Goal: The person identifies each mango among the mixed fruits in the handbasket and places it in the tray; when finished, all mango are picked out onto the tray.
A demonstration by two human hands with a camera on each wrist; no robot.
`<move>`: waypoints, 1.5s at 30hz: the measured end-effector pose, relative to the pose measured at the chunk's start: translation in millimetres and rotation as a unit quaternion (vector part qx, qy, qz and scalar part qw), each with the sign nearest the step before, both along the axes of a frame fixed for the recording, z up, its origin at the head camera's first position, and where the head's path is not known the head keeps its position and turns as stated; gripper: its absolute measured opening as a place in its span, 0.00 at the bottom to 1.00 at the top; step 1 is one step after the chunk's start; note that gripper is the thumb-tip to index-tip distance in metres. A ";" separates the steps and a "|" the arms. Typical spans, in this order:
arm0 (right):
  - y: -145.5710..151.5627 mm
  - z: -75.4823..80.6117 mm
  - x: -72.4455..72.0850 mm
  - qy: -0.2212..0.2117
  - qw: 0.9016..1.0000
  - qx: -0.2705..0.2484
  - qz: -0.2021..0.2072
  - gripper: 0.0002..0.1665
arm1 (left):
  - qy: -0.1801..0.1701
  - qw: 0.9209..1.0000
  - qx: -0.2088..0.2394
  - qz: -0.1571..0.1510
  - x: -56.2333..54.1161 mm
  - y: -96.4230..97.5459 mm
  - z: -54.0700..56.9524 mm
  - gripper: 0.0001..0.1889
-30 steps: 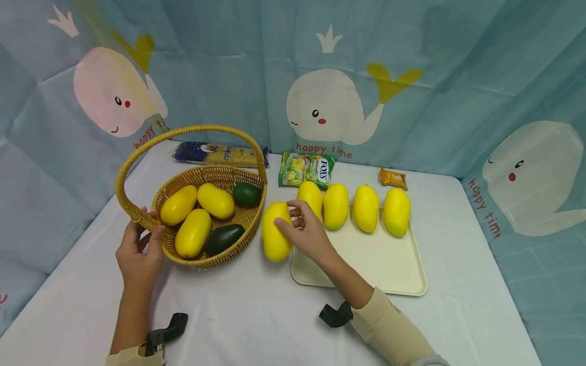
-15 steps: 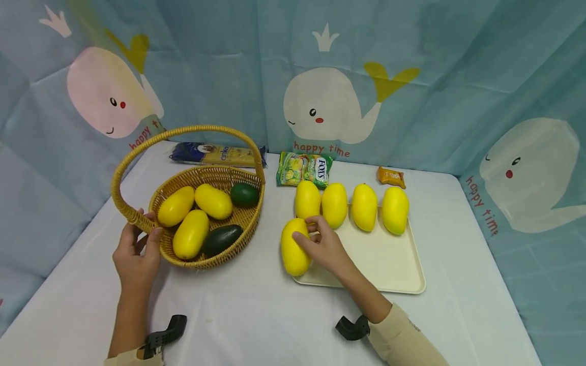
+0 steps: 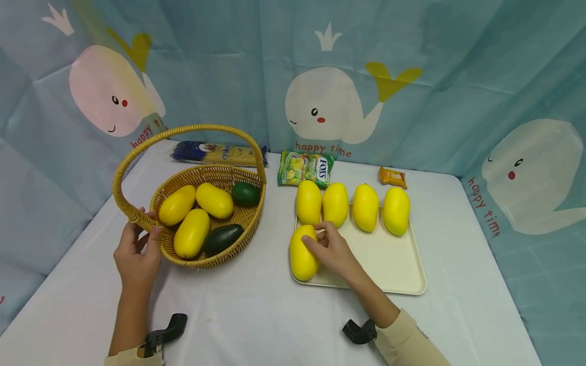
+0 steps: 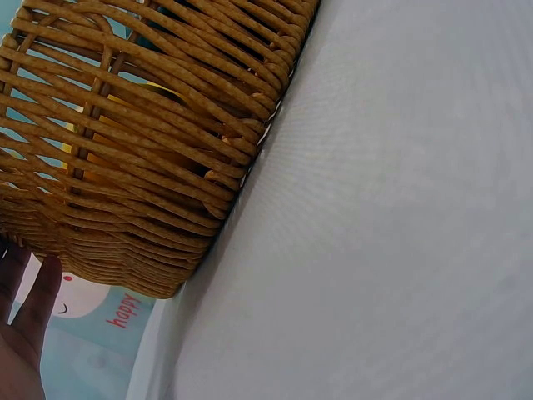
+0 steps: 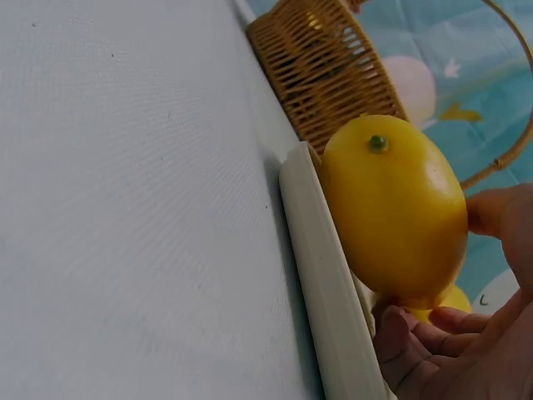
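My right hand (image 3: 333,250) holds a yellow mango (image 3: 302,256) at the front left corner of the cream tray (image 3: 380,267). Seen from the right wrist, the thumb is on one side of this mango (image 5: 396,208) and the fingers on another, with the fruit just inside the tray rim (image 5: 321,275). Several more mangoes (image 3: 365,208) stand in a row along the tray's back edge. On the left, my left hand (image 3: 139,254) grips the wicker basket (image 3: 249,231) where its handle meets the rim. Inside lie 3 mangoes (image 3: 192,234) and 2 dark green avocados (image 3: 223,240).
Behind the basket lies a long blue and yellow pasta pack (image 3: 220,154). A green Fox's candy bag (image 3: 305,169) and a small orange packet (image 3: 392,177) lie at the back of the white table (image 3: 256,315). The basket's tall handle (image 3: 206,128) arches over it.
The right hand has carried the mango rightwards and towards the front, from beside the basket onto the tray's left end. My left hand stays on the basket.
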State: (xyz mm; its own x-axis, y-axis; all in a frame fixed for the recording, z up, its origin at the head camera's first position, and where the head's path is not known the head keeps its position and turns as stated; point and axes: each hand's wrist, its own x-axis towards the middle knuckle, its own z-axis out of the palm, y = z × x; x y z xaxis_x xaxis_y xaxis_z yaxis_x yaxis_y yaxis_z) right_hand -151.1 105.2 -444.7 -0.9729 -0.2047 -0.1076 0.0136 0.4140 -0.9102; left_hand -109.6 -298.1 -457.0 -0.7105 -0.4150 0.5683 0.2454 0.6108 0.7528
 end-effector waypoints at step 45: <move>33.2 8.8 -17.0 -0.011 1.000 0.008 -0.013 0.21 | 0.010 1.000 -0.002 0.004 2.9 9.6 8.5 0.28</move>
